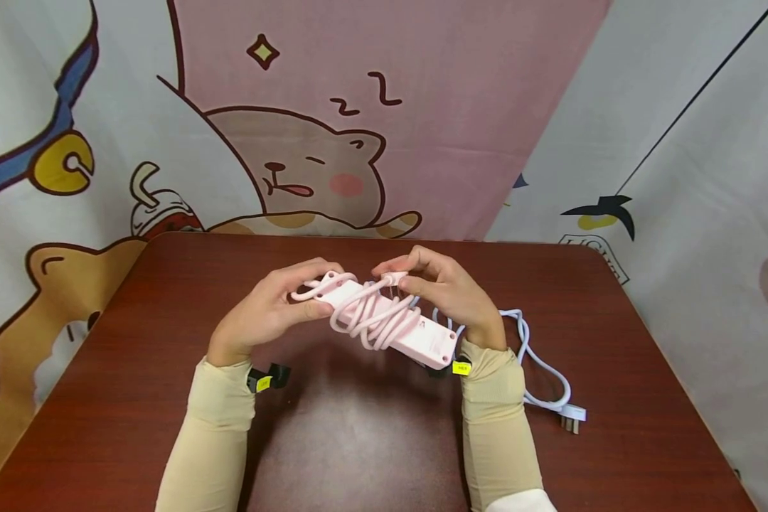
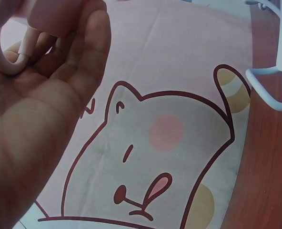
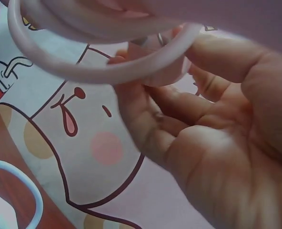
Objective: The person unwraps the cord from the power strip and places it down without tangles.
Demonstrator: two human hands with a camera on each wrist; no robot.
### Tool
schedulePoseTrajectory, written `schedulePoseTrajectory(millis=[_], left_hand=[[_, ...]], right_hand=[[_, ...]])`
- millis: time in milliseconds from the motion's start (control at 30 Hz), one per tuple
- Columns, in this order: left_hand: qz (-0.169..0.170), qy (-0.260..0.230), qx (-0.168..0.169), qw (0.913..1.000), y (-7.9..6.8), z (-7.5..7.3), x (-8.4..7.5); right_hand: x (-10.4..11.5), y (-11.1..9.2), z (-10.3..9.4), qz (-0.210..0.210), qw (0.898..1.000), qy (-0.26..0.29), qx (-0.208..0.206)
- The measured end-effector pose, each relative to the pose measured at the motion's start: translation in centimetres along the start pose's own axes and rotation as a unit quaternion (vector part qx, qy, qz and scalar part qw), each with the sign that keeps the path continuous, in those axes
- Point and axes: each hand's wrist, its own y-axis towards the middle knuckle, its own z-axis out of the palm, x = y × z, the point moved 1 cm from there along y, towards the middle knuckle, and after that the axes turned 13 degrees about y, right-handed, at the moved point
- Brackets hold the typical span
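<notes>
Nearest: beige sleeves (image 1: 211, 434) on both forearms, a white cuff (image 1: 521, 501) at the lower edge by the right one; black wrist mounts carry yellow tags (image 1: 461, 368). Left hand (image 1: 262, 313) grips one end of the pink strip (image 1: 432, 341), thumb on the near face. Right hand (image 1: 454, 291) pinches the plug (image 1: 395, 279) between thumb and fingers. Strip held above the table, tilted down toward the right; its cord (image 1: 374, 323) is wound round the middle in several loose turns. Table (image 1: 627, 384): dark red-brown, wood-grained, glossy, with a pale patch of glare in front of the strip and rounded far corners. On it, beyond and beside the right forearm, lies a pale blue cord (image 1: 553, 373) in a loop, its three-pronged plug end (image 1: 573, 412) pointing toward the near side. Beyond the table: printed cloth (image 1: 461, 85), white with a large pink panel, lightly creased. Prints: sleeping bear (image 1: 307, 171) at centre, star (image 1: 263, 52) above it, yellow bell (image 1: 62, 163) on a blue ribbon at left, dark bird (image 1: 601, 210) at right.
</notes>
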Motion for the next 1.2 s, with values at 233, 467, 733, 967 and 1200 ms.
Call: schedulePoseTrajectory(millis=[233, 467, 733, 967, 1200], left_hand=[[-0.012, 0.008, -0.012, 0.9998, 0.1, 0.1, 0.3], [-0.038, 0.037, -0.039, 0.9978, 0.4, -0.5, 1.3], [-0.097, 0.056, -0.082, 0.9903, 0.9, -0.7, 2.3], [-0.161, 0.061, -0.182, 0.9680, 1.1, -0.6, 3.0], [-0.184, 0.034, -0.281, 0.9412, 1.3, -1.3, 2.7]], right_hand=[[-0.2, 0.3, -0.2, -0.082, 0.996, -0.028, -0.037], [0.9, 0.5, 0.7, -0.145, 0.983, -0.058, -0.092], [2.2, 0.2, 1.3, -0.189, 0.967, -0.114, -0.130], [2.4, 0.0, 1.7, -0.169, 0.972, -0.102, -0.129], [2.2, -0.2, 1.7, -0.136, 0.985, -0.062, -0.084]])
